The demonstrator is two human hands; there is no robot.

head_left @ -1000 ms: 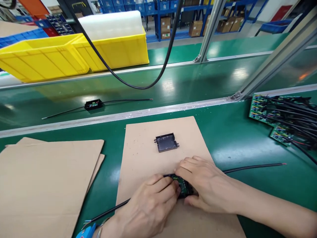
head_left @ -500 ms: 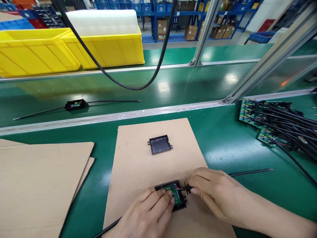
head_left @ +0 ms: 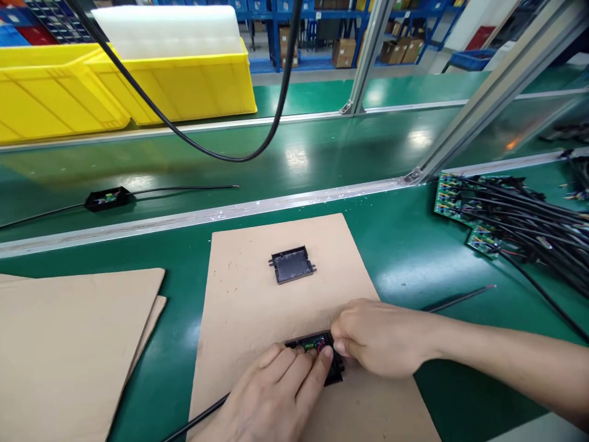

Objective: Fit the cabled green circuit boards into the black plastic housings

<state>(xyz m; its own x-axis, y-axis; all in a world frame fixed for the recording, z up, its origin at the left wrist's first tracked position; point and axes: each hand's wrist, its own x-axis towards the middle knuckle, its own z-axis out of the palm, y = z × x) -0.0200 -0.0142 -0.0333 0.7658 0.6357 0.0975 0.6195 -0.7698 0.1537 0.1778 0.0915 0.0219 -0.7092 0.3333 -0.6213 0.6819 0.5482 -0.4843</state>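
Observation:
A small black housing with a green circuit board (head_left: 317, 350) lies on a cardboard sheet (head_left: 257, 288) near the front edge. My left hand (head_left: 276, 399) presses its fingertips on the board. My right hand (head_left: 375, 337) pinches the board's right end, where a black cable (head_left: 453, 299) leaves it toward the right. Another black cable (head_left: 197, 420) runs out to the lower left. An empty black lid (head_left: 292, 264) sits on the cardboard farther back, apart from both hands.
A pile of green circuit boards with black cables (head_left: 506, 215) lies at the right. Stacked cardboard sheets (head_left: 69, 344) lie at the left. On the conveyor belt (head_left: 322, 153) rests an assembled unit (head_left: 108, 199). Yellow bins (head_left: 138, 86) stand behind, and a black hose (head_left: 230, 156) hangs over the belt.
My right hand moved left onto the board's right end, covering it. The right cable swung to a slant. The unit on the belt drifted left.

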